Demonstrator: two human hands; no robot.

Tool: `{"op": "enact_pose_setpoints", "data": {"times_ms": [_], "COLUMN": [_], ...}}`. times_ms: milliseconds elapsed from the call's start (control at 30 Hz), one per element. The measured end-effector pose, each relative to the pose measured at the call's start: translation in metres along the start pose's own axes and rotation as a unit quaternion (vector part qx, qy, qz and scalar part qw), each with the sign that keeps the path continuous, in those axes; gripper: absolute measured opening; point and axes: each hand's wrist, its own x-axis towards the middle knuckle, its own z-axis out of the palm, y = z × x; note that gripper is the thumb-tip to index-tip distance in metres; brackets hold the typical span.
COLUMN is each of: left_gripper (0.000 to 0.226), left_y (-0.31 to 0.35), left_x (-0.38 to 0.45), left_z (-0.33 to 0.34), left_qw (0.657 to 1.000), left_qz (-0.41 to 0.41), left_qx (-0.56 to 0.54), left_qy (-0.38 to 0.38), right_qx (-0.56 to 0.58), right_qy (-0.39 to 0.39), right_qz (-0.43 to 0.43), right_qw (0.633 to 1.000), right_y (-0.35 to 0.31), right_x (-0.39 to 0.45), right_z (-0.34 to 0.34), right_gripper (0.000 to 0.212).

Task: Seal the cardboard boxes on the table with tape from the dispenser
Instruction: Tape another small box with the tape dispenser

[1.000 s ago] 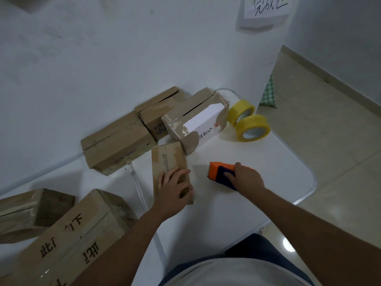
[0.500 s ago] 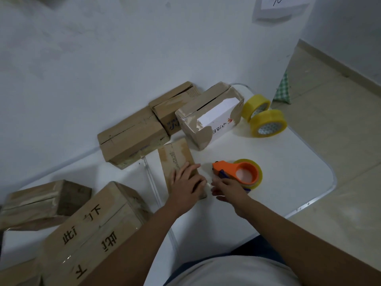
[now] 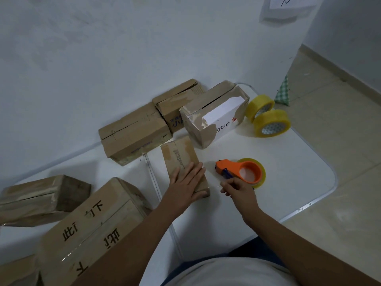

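Observation:
A small flat cardboard box [image 3: 181,155] lies in the middle of the white table [image 3: 288,172]. My left hand [image 3: 188,182] rests flat on its near end, fingers straight. Just right of the box lies the orange tape dispenser [image 3: 243,172] on its side, loaded with a yellowish roll. My right hand [image 3: 239,189] sits at the dispenser's near edge, its fingers curled around the blue part. Whether a tape end lies between the fingers cannot be made out.
More cardboard boxes ring the spot: two against the wall [image 3: 134,133] [image 3: 175,104], an open torn one [image 3: 214,118], a large printed one [image 3: 90,230] and another [image 3: 41,199] at the left. Two spare tape rolls [image 3: 272,123] stand near the far right corner. The table's rounded edge [image 3: 332,188] is at the right.
The dispenser went from upright under my right hand to lying flat on its side. My right hand slid to its near edge. My left hand stayed on the small box.

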Motion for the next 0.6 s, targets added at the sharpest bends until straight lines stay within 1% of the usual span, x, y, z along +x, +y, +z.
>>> {"op": "enact_pose_setpoints", "data": {"times_ms": [67,133,233,300,500,600], "left_gripper": [0.067,0.066,0.073,0.071,0.068,0.069], "left_y": [0.004,0.008,0.008,0.008,0.008,0.008], "left_x": [-0.001,0.001,0.001,0.002,0.002,0.003], "left_z": [0.005,0.005,-0.001,-0.002,0.002,0.004], "left_qw": [0.997,0.994,0.996,0.997,0.996,0.996], "left_qz": [0.011,0.02,0.009,-0.006,-0.004,-0.004], "left_qx": [0.067,0.096,0.065,0.051,0.062,0.074], "left_qy": [0.027,0.051,0.062,0.06,0.068,0.056], "right_qx": [-0.007,-0.014,-0.026,-0.037,-0.104,-0.131], "right_qy": [0.0,0.004,0.003,0.004,-0.018,-0.04], "right_qz": [-0.003,-0.01,-0.03,-0.047,-0.091,-0.106], "right_qw": [1.0,1.0,0.999,0.998,0.99,0.985], "right_y": [0.001,0.001,-0.002,-0.002,0.005,0.008], "right_x": [0.002,0.004,0.008,0.013,0.031,0.037], "right_z": [0.0,0.001,0.003,0.006,0.023,0.041], "right_gripper": [0.014,0.016,0.02,0.022,0.02,0.02]}}
